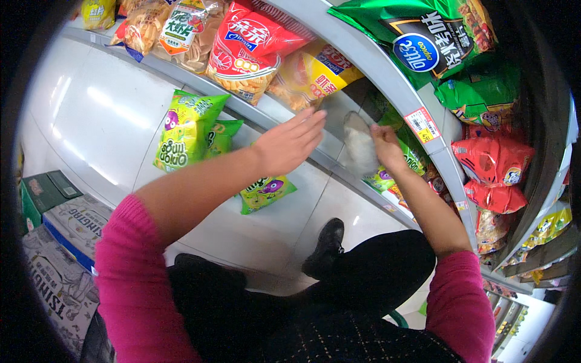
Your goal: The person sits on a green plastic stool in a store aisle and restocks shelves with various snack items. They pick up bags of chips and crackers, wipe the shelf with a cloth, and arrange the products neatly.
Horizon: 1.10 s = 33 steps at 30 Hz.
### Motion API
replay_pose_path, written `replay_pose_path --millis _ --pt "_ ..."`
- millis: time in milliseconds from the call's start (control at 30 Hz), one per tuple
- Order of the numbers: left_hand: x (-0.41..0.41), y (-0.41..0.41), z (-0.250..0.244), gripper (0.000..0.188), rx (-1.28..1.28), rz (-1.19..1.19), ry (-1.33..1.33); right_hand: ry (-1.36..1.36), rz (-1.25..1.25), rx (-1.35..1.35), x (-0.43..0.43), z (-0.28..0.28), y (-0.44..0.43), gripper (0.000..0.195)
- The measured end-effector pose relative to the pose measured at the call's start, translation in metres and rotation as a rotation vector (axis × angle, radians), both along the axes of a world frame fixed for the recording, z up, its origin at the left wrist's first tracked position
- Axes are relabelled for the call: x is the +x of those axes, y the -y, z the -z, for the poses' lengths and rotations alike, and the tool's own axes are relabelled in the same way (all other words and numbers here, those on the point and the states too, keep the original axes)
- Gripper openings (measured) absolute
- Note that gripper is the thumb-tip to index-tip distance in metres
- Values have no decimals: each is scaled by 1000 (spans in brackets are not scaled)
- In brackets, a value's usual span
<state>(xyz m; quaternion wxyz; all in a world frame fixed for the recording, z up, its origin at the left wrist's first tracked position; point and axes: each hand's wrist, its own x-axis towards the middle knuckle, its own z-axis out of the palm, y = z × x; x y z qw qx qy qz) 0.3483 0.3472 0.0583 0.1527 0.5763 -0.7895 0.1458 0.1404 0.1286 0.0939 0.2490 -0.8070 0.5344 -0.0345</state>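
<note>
My right hand (pixel 388 147) grips a greyish-white cloth (pixel 359 145), blurred, over the bottom shelf. My left hand (pixel 292 143) is extended with nothing in it, just in front of a yellow snack bag (pixel 313 77); its fingers look nearly together, with the thumb hidden. A red snack bag (pixel 249 50) stands beside the yellow one. Green onion-ring bags lie on the floor: one (pixel 188 129) left of my left forearm, another (pixel 265 195) beneath it. More green bags (pixel 379 179) sit on the shelf by my right hand.
The grey shelf edge (pixel 408 90) curves past my right hand and carries a price tag (pixel 422 125). Above it are a large green chip bag (pixel 422 41) and red bags (pixel 494 159). Beer cartons (pixel 59 281) stand at the left. My black shoe (pixel 329 245) rests on the tiled floor (pixel 113 104).
</note>
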Motion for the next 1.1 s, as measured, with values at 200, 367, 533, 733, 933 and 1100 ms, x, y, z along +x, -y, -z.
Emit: replay_pose_path --millis 200,367,533,733,933,1100 --pt "-33 141 10 38 484 72 365 -610 -434 121 16 50 -7 66" --pt "-47 202 44 32 120 -128 380 -495 -695 -48 9 95 -14 58" --pt "-3 237 84 30 303 -223 271 -293 -621 41 -1 122 1 48" --pt "48 250 111 28 446 -272 191 -265 -429 -106 64 120 42 51" --pt "79 250 119 26 460 -287 179 -456 -433 -323 137 105 103 38" --pt "87 225 106 24 361 -235 320 -275 -342 -311 163 117 130 36"
